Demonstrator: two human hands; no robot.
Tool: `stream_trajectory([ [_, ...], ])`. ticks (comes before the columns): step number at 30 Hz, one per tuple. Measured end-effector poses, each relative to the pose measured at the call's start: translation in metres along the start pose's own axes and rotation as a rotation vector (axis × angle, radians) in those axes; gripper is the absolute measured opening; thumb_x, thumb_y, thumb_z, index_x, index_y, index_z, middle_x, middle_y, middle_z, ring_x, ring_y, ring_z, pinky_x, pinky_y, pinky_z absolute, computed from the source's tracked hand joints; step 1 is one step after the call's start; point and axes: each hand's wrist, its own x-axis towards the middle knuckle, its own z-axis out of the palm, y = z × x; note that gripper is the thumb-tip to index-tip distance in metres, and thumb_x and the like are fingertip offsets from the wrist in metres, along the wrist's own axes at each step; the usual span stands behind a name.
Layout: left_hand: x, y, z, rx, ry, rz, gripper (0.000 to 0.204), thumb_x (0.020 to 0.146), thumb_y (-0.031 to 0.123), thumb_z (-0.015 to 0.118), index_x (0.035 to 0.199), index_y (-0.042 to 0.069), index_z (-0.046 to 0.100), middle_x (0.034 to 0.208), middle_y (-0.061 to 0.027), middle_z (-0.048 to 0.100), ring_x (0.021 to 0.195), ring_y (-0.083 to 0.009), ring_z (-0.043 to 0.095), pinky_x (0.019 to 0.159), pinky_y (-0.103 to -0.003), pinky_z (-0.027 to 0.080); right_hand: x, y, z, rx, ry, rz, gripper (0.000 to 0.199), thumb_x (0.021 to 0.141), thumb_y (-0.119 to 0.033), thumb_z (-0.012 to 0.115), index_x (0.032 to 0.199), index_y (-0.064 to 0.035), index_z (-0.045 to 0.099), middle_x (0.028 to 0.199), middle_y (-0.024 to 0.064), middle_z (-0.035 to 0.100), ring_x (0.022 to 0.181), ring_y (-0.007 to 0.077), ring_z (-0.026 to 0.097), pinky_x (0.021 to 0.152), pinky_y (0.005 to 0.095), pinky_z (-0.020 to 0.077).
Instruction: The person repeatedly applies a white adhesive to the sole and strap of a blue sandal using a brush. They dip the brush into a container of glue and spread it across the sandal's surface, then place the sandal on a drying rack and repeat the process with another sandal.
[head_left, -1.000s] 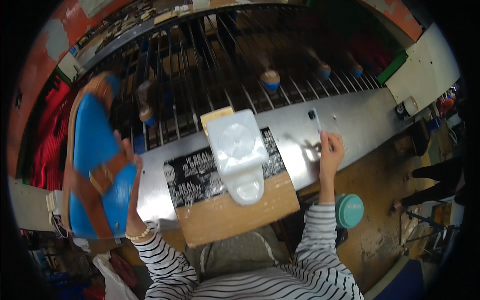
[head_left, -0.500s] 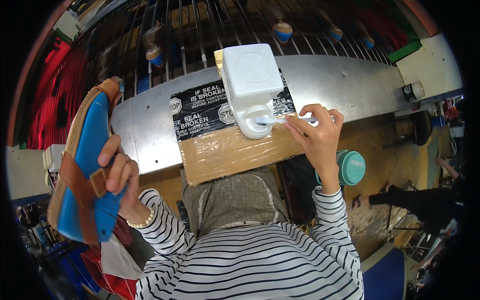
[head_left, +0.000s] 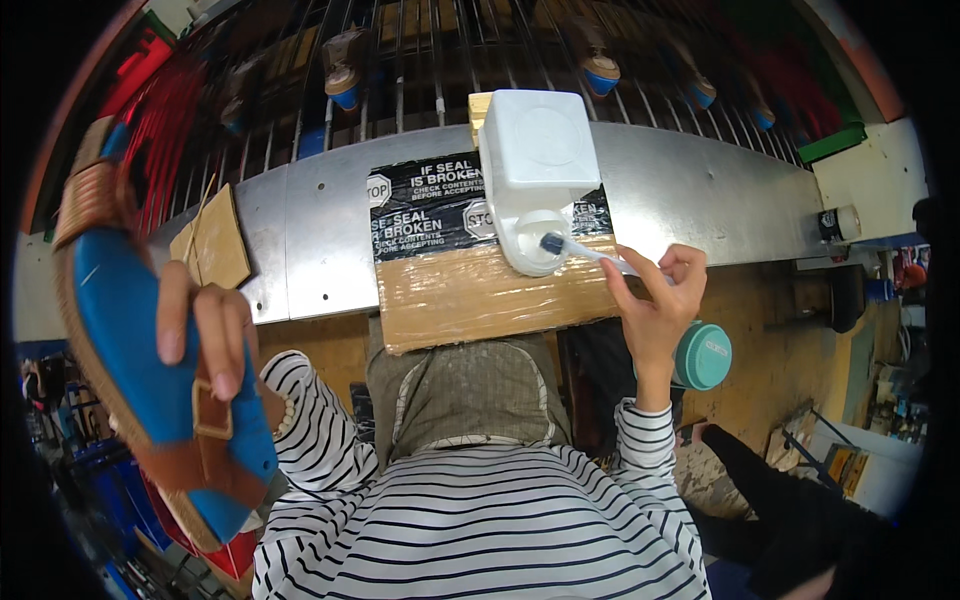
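My left hand (head_left: 210, 340) is closed around a brown strap sandal (head_left: 195, 465) fitted on a blue shoe last (head_left: 120, 330), held tilted at the left. A square buckle sits just below the fingers. In the pinched fingers of my right hand (head_left: 660, 310) is a toothbrush (head_left: 595, 252) with a white handle. Its dark bristles hover at the round open mouth of a white plastic container (head_left: 545, 140); whether they touch it, I cannot tell. The container stands on a cardboard piece (head_left: 470, 300) wrapped in clear film and black printed tape.
Beneath the cardboard runs a metal work surface (head_left: 690, 190). Beyond it, a rack of metal rods carries several more lasts (head_left: 600, 75). A tan flat piece (head_left: 220, 240) with a thin stick lies at the left. A teal round lid (head_left: 705, 355) shows beside my right forearm.
The sandal on its last has moved left and nearer to me. The toothbrush head has come up and turned inside the container's mouth area, so its dark bristles now show. The whole view has shifted slightly.
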Motion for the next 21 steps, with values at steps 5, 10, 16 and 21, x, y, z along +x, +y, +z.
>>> stream_trajectory([
  [5,-0.005,-0.022,0.005,0.009,0.244,-0.422,0.056,0.094,0.041,0.065,0.127,-0.001,0.048,0.102,-0.0158,0.063,0.085,-0.033,0.066,0.061,-0.039,0.06,-0.003,-0.001,0.007,0.098,-0.054,0.158,0.013,0.076,-0.017,0.083,0.088,-0.0118,0.08,0.086,0.0035,0.049,0.052,0.0111,0.042,0.049,0.0285,0.035],
  [10,-0.006,-0.087,0.064,0.458,0.946,-0.272,0.089,0.089,0.068,0.055,0.144,0.0,0.038,0.133,-0.0142,0.056,0.115,-0.0233,0.06,0.092,-0.037,0.053,0.035,-0.03,-0.015,0.608,-0.034,0.321,0.017,0.076,-0.017,0.082,0.091,-0.0087,0.081,0.086,0.001,0.046,0.061,0.0115,0.042,0.055,0.0276,0.0336],
  [16,0.003,-0.101,0.081,0.377,0.786,-0.326,0.106,0.071,0.063,0.079,0.141,-0.006,0.039,0.132,-0.0173,0.057,0.117,-0.0243,0.06,0.1,-0.037,0.049,0.069,-0.086,-0.037,0.726,0.062,-0.116,0.044,0.054,-0.036,0.088,0.093,-0.0157,0.082,0.085,-0.0003,0.038,0.079,0.0152,0.04,0.064,0.0278,0.0329],
  [21,0.015,-0.099,0.091,0.409,0.666,-0.322,0.096,0.07,0.05,0.082,0.138,-0.006,0.045,0.125,-0.014,0.062,0.115,-0.0209,0.06,0.098,-0.035,0.048,0.085,-0.106,-0.036,0.643,0.141,-0.217,0.049,0.054,-0.043,0.086,0.09,-0.0107,0.08,0.088,0.0008,0.038,0.079,0.0155,0.04,0.067,0.0288,0.0323],
])
